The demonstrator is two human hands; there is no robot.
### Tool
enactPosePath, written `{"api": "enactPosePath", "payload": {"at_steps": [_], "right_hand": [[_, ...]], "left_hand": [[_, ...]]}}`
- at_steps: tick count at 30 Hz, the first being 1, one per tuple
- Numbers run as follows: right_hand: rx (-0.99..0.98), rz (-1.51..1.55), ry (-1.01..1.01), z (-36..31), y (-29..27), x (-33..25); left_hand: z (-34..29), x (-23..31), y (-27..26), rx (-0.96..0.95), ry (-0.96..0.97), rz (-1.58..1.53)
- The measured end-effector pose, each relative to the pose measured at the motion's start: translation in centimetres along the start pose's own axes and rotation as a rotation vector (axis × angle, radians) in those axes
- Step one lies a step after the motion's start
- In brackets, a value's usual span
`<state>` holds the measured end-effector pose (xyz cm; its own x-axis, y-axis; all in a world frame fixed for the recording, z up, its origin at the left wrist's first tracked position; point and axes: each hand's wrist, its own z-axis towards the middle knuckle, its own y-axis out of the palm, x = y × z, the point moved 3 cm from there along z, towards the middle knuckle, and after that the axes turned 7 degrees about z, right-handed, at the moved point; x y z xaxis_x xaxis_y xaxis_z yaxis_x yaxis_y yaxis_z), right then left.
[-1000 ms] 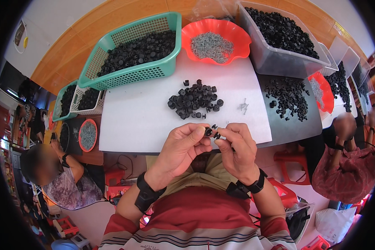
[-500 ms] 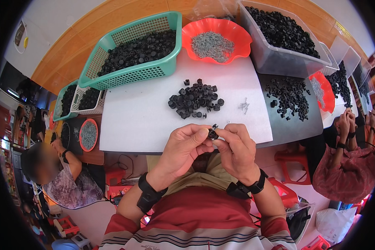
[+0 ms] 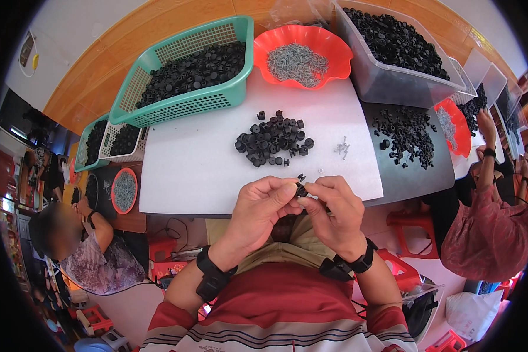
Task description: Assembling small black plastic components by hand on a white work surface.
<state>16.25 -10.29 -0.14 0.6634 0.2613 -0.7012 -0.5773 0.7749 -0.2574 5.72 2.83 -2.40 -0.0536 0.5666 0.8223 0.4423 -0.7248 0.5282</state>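
Above my lap, at the front edge of the white work surface (image 3: 188, 182), both my hands meet over a small black plastic part (image 3: 301, 189). My left hand (image 3: 263, 202) pinches it between thumb and fingers from one side. From the other side my right hand (image 3: 333, 212) closes thumb and forefinger on it; fingertips cover much of the part. Just beyond lies a pile of black plastic parts (image 3: 273, 139), some knob-shaped. To its right are a few loose screws (image 3: 342, 148), and a tiny pale ring (image 3: 321, 171) lies nearer my right hand.
At the back stand a green basket (image 3: 179, 104) of black parts, a red wavy-rimmed bowl (image 3: 302, 85) of screws and a clear bin (image 3: 393, 88) of black pieces. More small parts (image 3: 405, 138) spread over a dark board at right. Co-workers sit left and right.
My hands stay nearly in place, still working the black part. At right, a co-worker's arm has reached forward toward the black parts on that table.
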Motion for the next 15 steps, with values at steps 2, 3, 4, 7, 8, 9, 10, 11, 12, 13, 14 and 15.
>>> {"api": "enactPosePath", "payload": {"at_steps": [2,3,4,7,8,9,10,11,12,13,14,15], "right_hand": [[0.012,0.018,0.001,-0.06,-0.03,0.07],[0.024,0.036,0.001,-0.08,-0.08,0.08],[0.024,0.037,0.001,-0.08,-0.1,0.09],[0.026,0.045,-0.013,-0.07,-0.16,0.19],[0.028,0.041,-0.027,-0.07,-0.17,0.22],[0.03,0.038,-0.04,-0.08,-0.17,0.25],[0.03,0.038,-0.04,-0.11,-0.15,0.32],[0.035,0.034,-0.049,-0.15,-0.14,0.37],[0.04,0.03,-0.058,-0.18,-0.12,0.43],[0.04,0.031,-0.058,-0.2,-0.08,0.51],[0.045,0.018,-0.075,-0.2,-0.06,0.55],[0.049,0.006,-0.092,-0.24,-0.03,0.59]], "left_hand": [[-0.02,-0.02,0.09,-0.008,0.015,0.009],[-0.05,-0.03,0.12,-0.007,0.015,0.009],[-0.08,-0.03,0.12,-0.004,0.016,0.018],[-0.07,-0.17,0.11,0.001,0.017,0.032],[-0.05,-0.21,0.1,0.006,0.018,0.037],[-0.06,-0.21,0.15,0.006,0.018,0.037],[-0.08,-0.18,0.19,0.012,0.018,0.036],[-0.1,-0.17,0.24,0.018,0.018,0.036],[-0.11,-0.19,0.27,0.018,0.018,0.036],[-0.13,-0.21,0.28,0.026,0.019,0.037],[-0.13,-0.22,0.3,0.034,0.02,0.038],[-0.15,-0.21,0.35,0.034,0.019,0.038]]}}
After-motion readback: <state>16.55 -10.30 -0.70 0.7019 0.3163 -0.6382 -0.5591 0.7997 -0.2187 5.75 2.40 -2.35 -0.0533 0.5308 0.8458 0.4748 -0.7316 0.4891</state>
